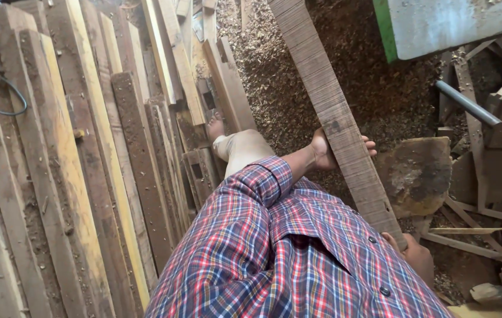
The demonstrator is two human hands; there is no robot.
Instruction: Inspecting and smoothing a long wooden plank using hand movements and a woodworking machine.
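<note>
Presently your left hand [327, 150] is wrapped around the long, rough-sawn grey-brown wooden plank [333, 112], which slants over the sawdust-covered floor [298, 88], while your right hand [419, 256] grips its near end by your plaid shirt [286, 253]. Keep both grips firm, and steer the far end away from the green-edged machine table [439, 23].
</note>
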